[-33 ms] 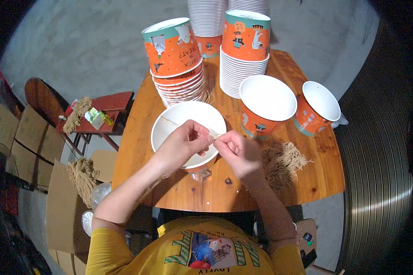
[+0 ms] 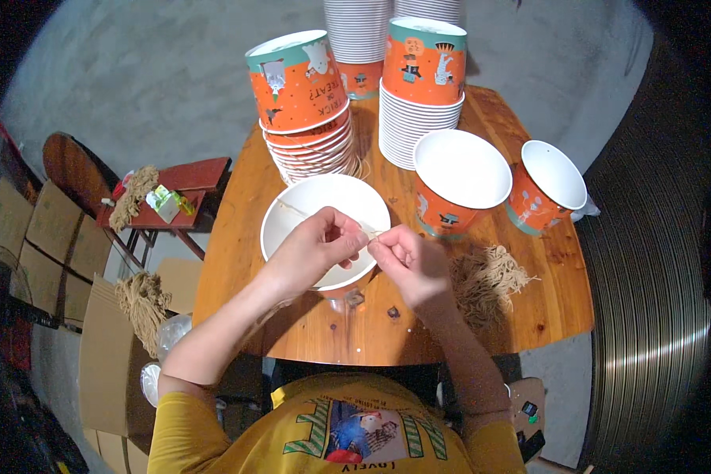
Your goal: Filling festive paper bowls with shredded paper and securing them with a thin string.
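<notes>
Where fingers pinch: thin tan string point(image 2: 369, 231).

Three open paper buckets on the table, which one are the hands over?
The nearest paper bucket, at the table's front edge: the left hand and right hand pinch a string across its mouth. The other two stand farther right, untouched.

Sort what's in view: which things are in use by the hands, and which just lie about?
In use: left hand, right hand, thin cord, white bucket, cord pile.

Lying about: stacked orange buckets, red stool, cardboard boxes.
</notes>
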### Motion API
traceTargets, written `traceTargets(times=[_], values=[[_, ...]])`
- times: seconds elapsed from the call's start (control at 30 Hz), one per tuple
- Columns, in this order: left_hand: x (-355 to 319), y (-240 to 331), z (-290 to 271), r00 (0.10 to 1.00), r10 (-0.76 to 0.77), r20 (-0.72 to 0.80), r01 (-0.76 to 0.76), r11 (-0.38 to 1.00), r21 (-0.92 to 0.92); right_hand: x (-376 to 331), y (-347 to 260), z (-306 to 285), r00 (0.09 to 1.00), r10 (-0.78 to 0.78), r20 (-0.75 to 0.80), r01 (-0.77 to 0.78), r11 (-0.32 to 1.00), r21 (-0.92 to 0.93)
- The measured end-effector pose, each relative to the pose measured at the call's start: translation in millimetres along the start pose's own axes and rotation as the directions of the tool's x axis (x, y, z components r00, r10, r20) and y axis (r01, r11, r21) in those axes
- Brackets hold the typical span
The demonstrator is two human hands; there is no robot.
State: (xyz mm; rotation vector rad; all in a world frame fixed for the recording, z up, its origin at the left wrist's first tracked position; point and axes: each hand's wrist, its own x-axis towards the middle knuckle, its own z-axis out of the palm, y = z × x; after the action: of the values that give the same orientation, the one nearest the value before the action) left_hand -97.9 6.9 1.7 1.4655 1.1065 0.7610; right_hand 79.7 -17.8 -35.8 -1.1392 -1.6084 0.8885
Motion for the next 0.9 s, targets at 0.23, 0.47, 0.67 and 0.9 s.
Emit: traceTargets(times=[0.23, 0.47, 0.67, 0.9], values=[[2, 3, 3, 0.994, 0.102, 0.041, -0.099, 0.993, -0.06, 0, -4, 2, 1.0, -0.004, 0.018, 0.003, 1.0, 0.027], [3, 3, 10, 0.983, 0.18, 0.022, -0.18, 0.984, -0.008, -2, -9, 0, 1.0, -0.015, 0.007, 0.014, 0.996, 0.086], [7, 1, 11, 0.973, 0.232, 0.009, -0.232, 0.97, 0.066, 1, 7, 4, 0.981, -0.177, -0.084, 0.181, 0.983, 0.038], [14, 2, 8, 0.985, 0.113, 0.13, -0.091, 0.982, -0.166, -4, -4, -38, 0.983, -0.164, 0.086, 0.178, 0.966, -0.187]])
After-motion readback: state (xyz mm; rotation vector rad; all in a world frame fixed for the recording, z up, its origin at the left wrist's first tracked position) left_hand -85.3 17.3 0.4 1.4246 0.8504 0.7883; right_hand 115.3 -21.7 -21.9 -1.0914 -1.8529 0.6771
